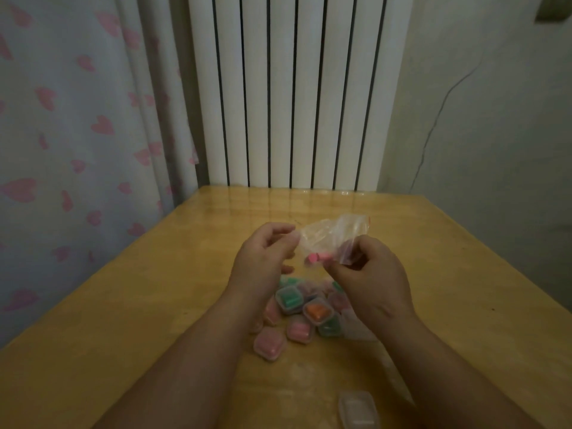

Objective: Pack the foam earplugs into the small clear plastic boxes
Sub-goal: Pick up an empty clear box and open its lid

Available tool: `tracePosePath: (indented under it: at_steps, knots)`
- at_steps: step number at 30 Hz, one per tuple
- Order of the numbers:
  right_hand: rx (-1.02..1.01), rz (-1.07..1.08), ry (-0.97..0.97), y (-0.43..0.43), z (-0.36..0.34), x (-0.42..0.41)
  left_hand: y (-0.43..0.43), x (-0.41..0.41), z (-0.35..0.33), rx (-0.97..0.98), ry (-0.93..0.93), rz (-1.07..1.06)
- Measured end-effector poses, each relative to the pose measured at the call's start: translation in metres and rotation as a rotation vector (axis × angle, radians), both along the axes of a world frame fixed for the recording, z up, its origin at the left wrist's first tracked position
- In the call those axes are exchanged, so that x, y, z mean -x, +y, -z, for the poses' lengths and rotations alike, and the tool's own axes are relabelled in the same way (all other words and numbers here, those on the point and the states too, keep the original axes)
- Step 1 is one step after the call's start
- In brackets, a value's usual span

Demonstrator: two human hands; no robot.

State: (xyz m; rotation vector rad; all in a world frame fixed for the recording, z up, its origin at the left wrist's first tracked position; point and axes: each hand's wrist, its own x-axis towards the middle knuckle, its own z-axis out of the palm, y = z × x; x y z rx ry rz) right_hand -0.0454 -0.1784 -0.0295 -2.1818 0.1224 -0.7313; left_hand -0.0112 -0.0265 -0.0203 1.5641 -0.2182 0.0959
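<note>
Step in hand: the person is holding a small clear bag (pixel 328 235) up over the bench (pixel 154 305) and, as I judge it, is working its contents out for packing.
Left grip (pixel 266 253): thumb and forefinger are pinching the bag's left edge, with the other fingers curling loosely beneath.
Right grip (pixel 368 274): the fingers are closing narrowly on the bag's right side, near its red-edged mouth.
Earplugs: the pink earplugs (pixel 314 258) are sitting low inside the bag, between the two hands; how many there are I cannot tell.
Filled boxes (pixel 297 311): a heap is lying on the bench just below the hands, showing pink, green and orange foam through shut lids.
Empty box (pixel 359 408): it is lying nearer the person, well apart from the heap, and seems to be waiting for this lot.
Next move: it is calling for the bag's mouth to be opened or tipped so that the plugs are coming free into a hand, and then for the empty box to be brought up and opened.
Care: the foam is light and likely to be rolling off if spilled.
</note>
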Motion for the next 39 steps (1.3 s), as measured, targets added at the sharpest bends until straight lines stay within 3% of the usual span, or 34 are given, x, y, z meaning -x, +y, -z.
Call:
tracePosePath:
  at_steps: [3, 8, 15, 20, 30, 39]
  knots:
    - [-0.043, -0.047, -0.002, 0.002, 0.0, 0.001, 0.0, 0.001, 0.004, 0.052, 0.097, 0.157]
    - [-0.148, -0.118, -0.021, 0.0, -0.005, 0.006, 0.0, -0.003, 0.006, 0.01, -0.006, 0.063]
    - [-0.011, -0.118, -0.108, 0.001, -0.01, 0.01, 0.0, -0.002, 0.006, -0.049, -0.129, 0.037]
    - [0.023, -0.13, -0.068, 0.002, -0.009, 0.008, -0.001, -0.002, 0.008, -0.094, -0.168, 0.081]
    - [0.013, -0.194, 0.085, 0.003, -0.007, 0.006, -0.002, -0.001, 0.006, 0.063, -0.041, 0.195]
    - [0.006, -0.211, 0.127, 0.0, -0.003, 0.001, 0.0, -0.002, 0.004, 0.08, -0.024, 0.187]
